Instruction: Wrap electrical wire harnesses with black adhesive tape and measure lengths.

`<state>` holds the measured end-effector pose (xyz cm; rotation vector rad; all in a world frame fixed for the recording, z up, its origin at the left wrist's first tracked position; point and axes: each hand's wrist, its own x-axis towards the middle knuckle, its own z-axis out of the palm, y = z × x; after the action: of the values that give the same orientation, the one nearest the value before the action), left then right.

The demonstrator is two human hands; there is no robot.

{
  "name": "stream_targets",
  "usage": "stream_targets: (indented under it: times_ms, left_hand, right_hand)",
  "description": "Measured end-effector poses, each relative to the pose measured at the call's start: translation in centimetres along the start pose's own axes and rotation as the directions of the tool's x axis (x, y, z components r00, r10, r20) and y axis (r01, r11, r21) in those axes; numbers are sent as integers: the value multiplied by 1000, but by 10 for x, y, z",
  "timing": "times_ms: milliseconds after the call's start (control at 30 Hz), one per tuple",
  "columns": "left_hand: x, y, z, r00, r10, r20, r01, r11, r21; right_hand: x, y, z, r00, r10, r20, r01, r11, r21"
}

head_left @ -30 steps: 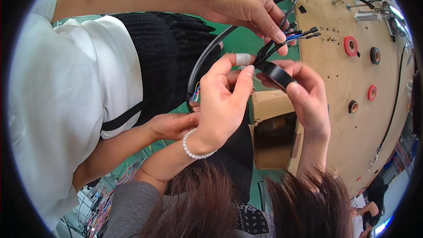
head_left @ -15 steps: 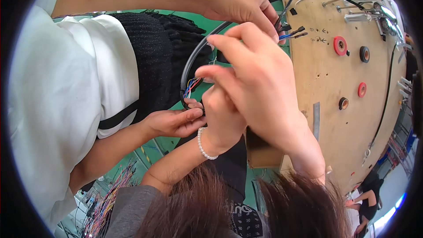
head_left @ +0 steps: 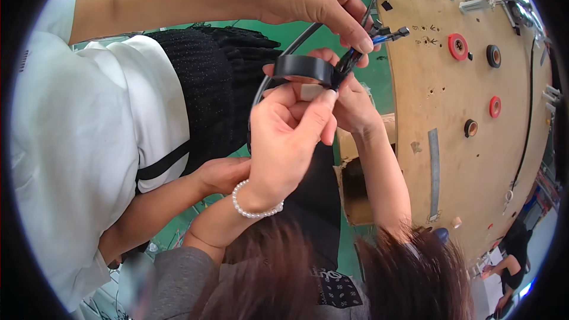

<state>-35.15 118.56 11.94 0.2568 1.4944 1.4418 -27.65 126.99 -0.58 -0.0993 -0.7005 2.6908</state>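
Note:
My left hand point(head_left: 284, 136), with a pearl bracelet at its wrist, pinches the lower end of a black-wrapped wire bundle point(head_left: 348, 66). My right hand point(head_left: 358, 106) is behind the bundle, its fingers reaching around a roll of black tape point(head_left: 305, 70) that sits against the wires; part of this grip is hidden. A small pale piece point(head_left: 312, 91) shows beneath the roll. Above, a co-worker's hand point(head_left: 349, 15) grips the same bundle near its blue wires and black connectors point(head_left: 394, 35). The co-worker's other hand point(head_left: 228, 173) lies partly behind my left hand.
A wooden board point(head_left: 456, 166) on the right carries red tape rolls point(head_left: 458, 47), black tape rolls point(head_left: 494, 56), a grey strip point(head_left: 434, 172) and metal fixtures point(head_left: 474, 5). A thick black cable point(head_left: 303, 37) loops behind the hands. A cardboard box point(head_left: 357, 201) stands below.
My hands have separated from their crossed position, and the black tape roll now shows at the wire bundle. My left hand has come up to the wires. The view has shifted slightly.

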Motion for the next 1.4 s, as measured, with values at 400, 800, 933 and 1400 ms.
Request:
stream_targets:
  times_ms: [400, 800, 933, 1400]
  left_hand:
    - [12, -31, -9, 642, 733, 225, -629, 335, 702]
    - [-5, -16, -10, 970, 239, 49, -243, 927, 286]
    - [-4, -5, -7, 974, 207, 91, -219, 963, 155]
    - [9, -17, -15, 728, 630, 271, -568, 331, 754]
  right_hand:
    - [-58, -71, 62, 939, -302, -163, 91, 677, -731]
    - [-26, -38, 77, 751, -356, -556, -91, 778, -622]
    - [5, -38, 19, 994, -63, -94, 29, 943, -331]
    - [-44, -37, 63, 842, -304, -446, -57, 771, -635]
